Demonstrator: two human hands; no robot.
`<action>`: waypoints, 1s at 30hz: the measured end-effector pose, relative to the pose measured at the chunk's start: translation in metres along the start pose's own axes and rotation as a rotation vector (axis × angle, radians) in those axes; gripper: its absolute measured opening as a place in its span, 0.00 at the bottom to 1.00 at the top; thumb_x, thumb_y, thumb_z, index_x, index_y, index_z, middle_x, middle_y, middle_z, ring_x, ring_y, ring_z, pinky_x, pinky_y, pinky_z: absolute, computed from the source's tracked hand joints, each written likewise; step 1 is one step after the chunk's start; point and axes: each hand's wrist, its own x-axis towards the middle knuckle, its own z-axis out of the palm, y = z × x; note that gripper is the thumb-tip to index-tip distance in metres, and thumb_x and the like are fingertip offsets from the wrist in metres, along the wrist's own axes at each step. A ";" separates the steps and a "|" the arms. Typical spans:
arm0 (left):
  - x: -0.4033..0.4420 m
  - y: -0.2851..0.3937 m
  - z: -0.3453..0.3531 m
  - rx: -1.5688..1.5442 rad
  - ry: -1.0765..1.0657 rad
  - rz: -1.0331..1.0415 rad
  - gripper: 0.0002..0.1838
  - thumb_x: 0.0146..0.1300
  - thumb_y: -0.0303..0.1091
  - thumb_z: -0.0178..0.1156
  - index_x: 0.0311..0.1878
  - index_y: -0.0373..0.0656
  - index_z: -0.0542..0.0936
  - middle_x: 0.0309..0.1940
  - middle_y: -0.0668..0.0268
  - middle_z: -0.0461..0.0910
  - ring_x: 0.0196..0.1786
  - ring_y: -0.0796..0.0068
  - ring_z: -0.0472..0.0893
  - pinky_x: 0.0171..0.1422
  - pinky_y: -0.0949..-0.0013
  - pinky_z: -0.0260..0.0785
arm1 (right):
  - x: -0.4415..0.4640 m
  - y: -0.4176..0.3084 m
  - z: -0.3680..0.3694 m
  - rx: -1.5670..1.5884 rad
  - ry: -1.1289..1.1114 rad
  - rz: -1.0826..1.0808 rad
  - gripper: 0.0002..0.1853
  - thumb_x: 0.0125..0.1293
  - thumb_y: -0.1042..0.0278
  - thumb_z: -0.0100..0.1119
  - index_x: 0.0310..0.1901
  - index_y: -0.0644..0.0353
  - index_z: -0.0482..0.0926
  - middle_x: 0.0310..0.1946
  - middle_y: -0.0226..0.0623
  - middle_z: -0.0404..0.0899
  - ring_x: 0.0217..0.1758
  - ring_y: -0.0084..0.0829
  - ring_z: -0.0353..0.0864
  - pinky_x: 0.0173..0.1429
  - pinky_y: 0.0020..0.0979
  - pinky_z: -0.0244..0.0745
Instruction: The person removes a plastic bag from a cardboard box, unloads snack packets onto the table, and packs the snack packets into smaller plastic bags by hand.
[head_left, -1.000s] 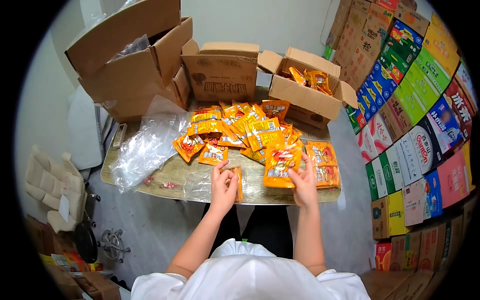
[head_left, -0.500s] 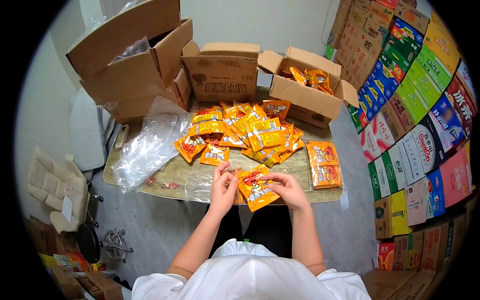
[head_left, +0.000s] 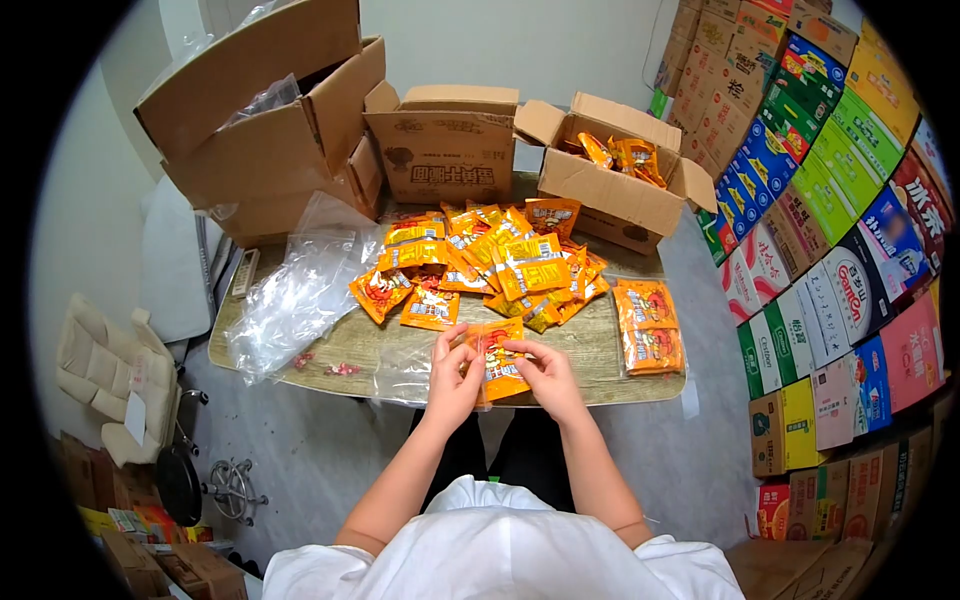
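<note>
In the head view, an orange snack packet [head_left: 501, 361] is between my hands at the table's near edge. My right hand [head_left: 549, 379] pinches the packet's right side. My left hand [head_left: 455, 378] is closed at the mouth of a clear plastic bag [head_left: 402, 374], which lies flat to the left. The packet's left edge sits at the bag's mouth, partly hidden by my left fingers; how far inside it is, I cannot tell. Beyond my hands lies a loose pile of similar orange packets [head_left: 530, 270].
A filled clear bag of orange packets [head_left: 649, 328] lies on the right. Clear bags [head_left: 300, 290] are heaped on the left. Cardboard boxes stand behind, including an open one [head_left: 600, 180] holding packets. Stacked cartons [head_left: 830, 250] line the right wall; a chair [head_left: 115, 365] stands left.
My right hand has moved left with the packet, bringing it upright against my left hand and the bag's mouth. The pile and boxes have stayed put.
</note>
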 end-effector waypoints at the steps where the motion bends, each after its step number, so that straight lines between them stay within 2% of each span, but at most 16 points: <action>1: 0.000 0.001 0.001 0.018 0.000 0.000 0.08 0.63 0.28 0.59 0.28 0.38 0.75 0.63 0.52 0.68 0.68 0.55 0.67 0.70 0.59 0.57 | -0.001 0.000 0.001 -0.039 -0.051 -0.023 0.16 0.68 0.79 0.51 0.56 0.66 0.79 0.48 0.32 0.82 0.42 0.15 0.76 0.46 0.19 0.72; 3: 0.000 0.001 0.002 0.036 -0.001 0.001 0.08 0.63 0.28 0.58 0.28 0.38 0.75 0.63 0.52 0.68 0.67 0.56 0.67 0.68 0.59 0.58 | -0.002 0.000 0.002 -0.088 -0.155 -0.076 0.17 0.70 0.76 0.49 0.59 0.66 0.77 0.51 0.34 0.82 0.50 0.20 0.77 0.54 0.24 0.73; 7: 0.000 0.000 0.005 0.068 0.019 0.033 0.09 0.63 0.29 0.59 0.28 0.38 0.75 0.63 0.51 0.68 0.66 0.57 0.68 0.66 0.59 0.60 | -0.003 -0.002 0.003 -0.123 -0.204 -0.106 0.19 0.69 0.76 0.49 0.60 0.67 0.76 0.55 0.37 0.81 0.52 0.23 0.78 0.57 0.26 0.72; 10: 0.000 0.008 0.004 0.118 0.035 0.051 0.09 0.63 0.29 0.59 0.27 0.38 0.75 0.63 0.51 0.68 0.66 0.55 0.67 0.65 0.58 0.60 | 0.000 0.008 0.000 -0.225 -0.193 -0.173 0.20 0.68 0.76 0.50 0.61 0.65 0.75 0.53 0.42 0.82 0.51 0.28 0.81 0.55 0.28 0.74; 12: 0.000 0.011 0.005 0.150 0.040 0.061 0.09 0.62 0.29 0.59 0.27 0.38 0.75 0.64 0.50 0.68 0.66 0.54 0.66 0.65 0.58 0.61 | 0.001 0.011 -0.001 -0.373 -0.131 -0.097 0.21 0.67 0.74 0.51 0.62 0.62 0.74 0.47 0.49 0.84 0.45 0.37 0.85 0.50 0.31 0.76; 13: 0.000 0.011 0.006 0.153 0.047 0.065 0.08 0.62 0.29 0.59 0.27 0.38 0.75 0.64 0.50 0.68 0.66 0.53 0.66 0.65 0.56 0.60 | 0.002 0.014 0.003 -0.373 -0.131 -0.097 0.21 0.67 0.74 0.51 0.62 0.62 0.74 0.47 0.49 0.84 0.45 0.37 0.85 0.50 0.31 0.76; 15: 0.000 0.013 0.010 0.155 0.050 0.070 0.08 0.61 0.29 0.59 0.27 0.38 0.75 0.63 0.50 0.68 0.66 0.52 0.66 0.66 0.55 0.59 | 0.003 0.018 0.021 -0.444 0.043 -0.311 0.19 0.67 0.72 0.52 0.59 0.62 0.76 0.41 0.54 0.83 0.39 0.46 0.86 0.43 0.35 0.78; 18: 0.001 0.015 0.014 0.224 0.067 0.146 0.08 0.61 0.29 0.59 0.27 0.38 0.75 0.63 0.49 0.69 0.64 0.50 0.67 0.66 0.53 0.58 | 0.000 0.010 0.036 -0.382 -0.035 -0.170 0.14 0.68 0.71 0.52 0.53 0.64 0.77 0.37 0.55 0.82 0.37 0.51 0.85 0.40 0.39 0.78; 19: 0.001 0.016 0.014 0.225 0.071 0.158 0.07 0.60 0.28 0.59 0.27 0.38 0.75 0.63 0.49 0.69 0.64 0.50 0.67 0.67 0.53 0.58 | -0.003 0.003 0.041 -0.336 -0.007 -0.119 0.10 0.66 0.73 0.54 0.47 0.67 0.77 0.37 0.52 0.83 0.36 0.45 0.86 0.39 0.37 0.79; 20: 0.001 0.017 0.012 0.227 0.076 0.170 0.07 0.60 0.28 0.59 0.28 0.38 0.75 0.62 0.49 0.69 0.63 0.49 0.67 0.67 0.53 0.58 | -0.004 0.004 0.041 -0.334 -0.011 -0.120 0.10 0.66 0.73 0.54 0.47 0.67 0.77 0.37 0.52 0.83 0.36 0.45 0.86 0.39 0.37 0.79; 22: 0.002 0.018 0.007 0.226 0.085 0.165 0.06 0.60 0.27 0.58 0.28 0.38 0.74 0.62 0.49 0.69 0.63 0.50 0.67 0.67 0.53 0.57 | -0.008 0.006 0.038 -0.126 0.107 -0.101 0.12 0.65 0.75 0.56 0.48 0.68 0.76 0.39 0.49 0.84 0.36 0.37 0.87 0.38 0.32 0.80; 25: 0.002 0.016 0.002 0.191 0.089 0.145 0.06 0.60 0.27 0.58 0.29 0.38 0.74 0.63 0.49 0.69 0.63 0.51 0.67 0.68 0.55 0.57 | -0.008 0.003 0.026 -0.325 0.205 -0.203 0.12 0.64 0.77 0.58 0.48 0.70 0.77 0.41 0.46 0.84 0.35 0.30 0.86 0.37 0.28 0.80; 26: 0.003 0.016 0.001 0.159 0.089 0.133 0.06 0.60 0.26 0.58 0.29 0.38 0.74 0.63 0.49 0.68 0.63 0.52 0.67 0.68 0.56 0.56 | -0.008 0.003 0.027 -0.325 0.206 -0.201 0.12 0.64 0.77 0.58 0.48 0.70 0.77 0.41 0.46 0.84 0.35 0.30 0.86 0.37 0.28 0.80; 28: 0.003 0.016 0.002 0.185 0.084 0.141 0.06 0.60 0.26 0.58 0.28 0.38 0.73 0.64 0.49 0.67 0.62 0.53 0.68 0.68 0.56 0.56 | -0.009 -0.003 0.029 -0.329 0.057 -0.224 0.10 0.62 0.76 0.59 0.44 0.69 0.79 0.37 0.46 0.83 0.32 0.32 0.85 0.37 0.30 0.80; 29: 0.002 0.018 0.004 0.137 0.074 0.134 0.06 0.60 0.26 0.58 0.29 0.37 0.72 0.64 0.49 0.68 0.62 0.53 0.69 0.68 0.56 0.57 | -0.006 -0.008 0.029 -0.461 0.010 -0.260 0.07 0.61 0.76 0.59 0.39 0.69 0.81 0.33 0.45 0.83 0.31 0.36 0.85 0.37 0.31 0.79; 30: 0.002 0.020 0.006 0.090 0.066 0.127 0.06 0.59 0.26 0.58 0.29 0.37 0.72 0.63 0.49 0.68 0.61 0.53 0.70 0.68 0.56 0.57 | -0.005 -0.007 0.029 -0.464 0.011 -0.263 0.07 0.61 0.76 0.59 0.39 0.69 0.81 0.33 0.45 0.83 0.31 0.36 0.85 0.37 0.31 0.79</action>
